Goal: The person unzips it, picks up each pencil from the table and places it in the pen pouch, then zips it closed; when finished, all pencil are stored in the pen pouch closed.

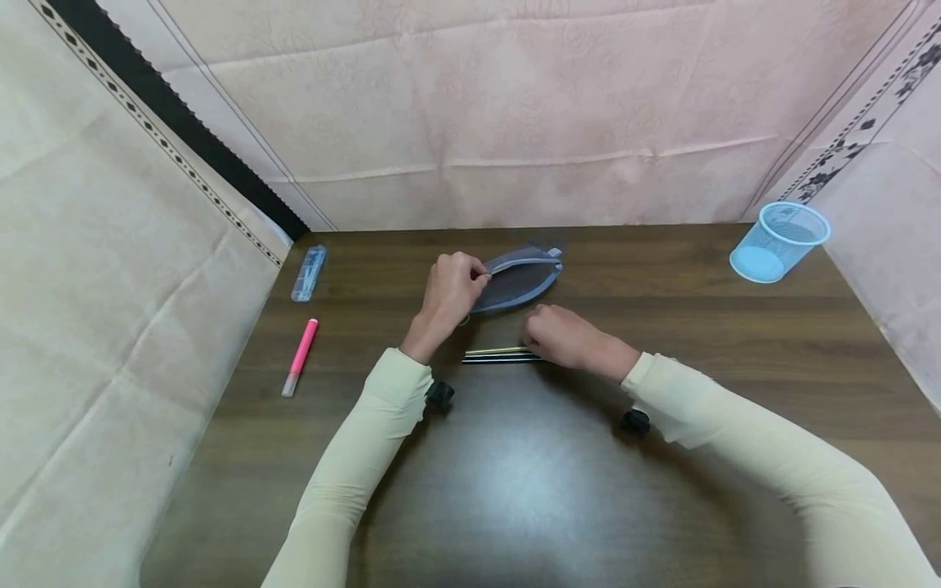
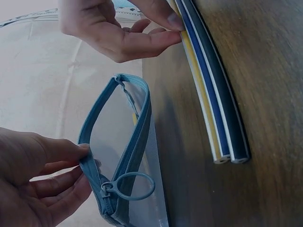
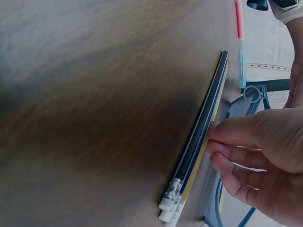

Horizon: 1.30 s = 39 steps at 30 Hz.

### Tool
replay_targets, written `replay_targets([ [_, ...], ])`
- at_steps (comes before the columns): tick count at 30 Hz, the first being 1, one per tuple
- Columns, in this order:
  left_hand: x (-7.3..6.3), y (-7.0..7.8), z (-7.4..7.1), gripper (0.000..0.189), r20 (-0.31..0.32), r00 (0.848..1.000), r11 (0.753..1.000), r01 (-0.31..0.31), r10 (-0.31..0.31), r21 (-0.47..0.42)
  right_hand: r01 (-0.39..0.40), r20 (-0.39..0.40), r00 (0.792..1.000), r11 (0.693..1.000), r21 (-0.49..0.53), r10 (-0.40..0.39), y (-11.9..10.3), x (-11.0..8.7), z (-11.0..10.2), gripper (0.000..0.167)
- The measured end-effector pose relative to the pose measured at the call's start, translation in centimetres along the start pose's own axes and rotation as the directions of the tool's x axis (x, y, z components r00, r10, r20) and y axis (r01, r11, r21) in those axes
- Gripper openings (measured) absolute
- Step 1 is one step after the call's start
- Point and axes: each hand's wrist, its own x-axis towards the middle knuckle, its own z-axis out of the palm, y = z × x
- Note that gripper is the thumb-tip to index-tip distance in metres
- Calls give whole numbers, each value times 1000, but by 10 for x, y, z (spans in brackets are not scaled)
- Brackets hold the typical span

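My left hand (image 1: 454, 290) pinches the near rim of a blue zip pencil pouch (image 2: 87, 120) between thumb and fingers. The pouch's mouth gapes, its sides are see-through, and a ring-shaped zipper pull (image 2: 150, 180) hangs by the held end. A thin yellow strip shows inside it. On the table just in front lie three pencils side by side: yellow (image 2: 198, 85), blue (image 2: 207, 85) and dark (image 2: 222, 85), with white erasers at the right end. My right hand (image 1: 562, 335) pinches the yellow pencil midway along, thumb and forefinger at its side.
To the left lie a pink marker (image 1: 301, 355) with a pale end and a clear blue flat case (image 1: 308, 273). A light blue mesh cup (image 1: 779, 242) stands at the back right. Patterned cloth (image 1: 478, 106) hangs behind the wooden table (image 1: 662, 302).
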Motion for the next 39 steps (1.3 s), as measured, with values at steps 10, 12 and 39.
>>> replay_targets([
  [10, 0, 0, 0, 13, 11, 1000, 1000, 20, -20, 13, 73, 47, 997, 984, -164, -67, 3, 3, -6, 14],
  [12, 0, -1, 1, 13, 9, 1000, 1000, 17, -17, 9, 52, 86, 995, 994, -99, -44, 5, 4, -11, 20],
  [39, 5, -3, -5, 12, -8, 1000, 1000, 28, -28, 10, -294, 291, 953, -21, 956, -89, 38, -15, -52, 26],
])
